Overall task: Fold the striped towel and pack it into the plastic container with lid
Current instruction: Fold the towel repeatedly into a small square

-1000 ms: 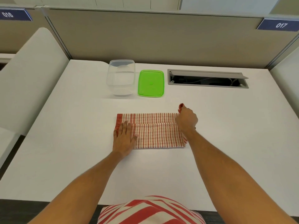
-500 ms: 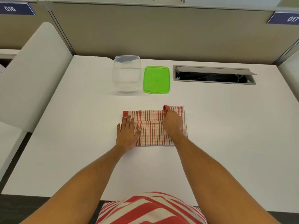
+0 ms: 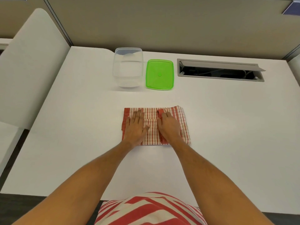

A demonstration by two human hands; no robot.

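Note:
The red-and-white striped towel (image 3: 182,124) lies folded on the white desk (image 3: 227,127) in front of me. My left hand (image 3: 135,127) rests flat on its left part, fingers spread. My right hand (image 3: 169,127) lies on the flap folded over from the right, its fingers at the flap's red edge; whether they pinch the cloth I cannot make out. Behind the towel stands the clear plastic container (image 3: 128,67), uncovered, with nothing inside. The green lid (image 3: 159,74) lies flat just right of it.
A grey cable hatch (image 3: 220,70) stands open in the desk at the back right. Beige partition walls close off the back. A white side panel (image 3: 30,65) rises along the desk's left edge.
My right hand has carried the towel's right end leftward and laid it over the middle. The towel is narrower now. My left hand has stayed pressed on the left part.

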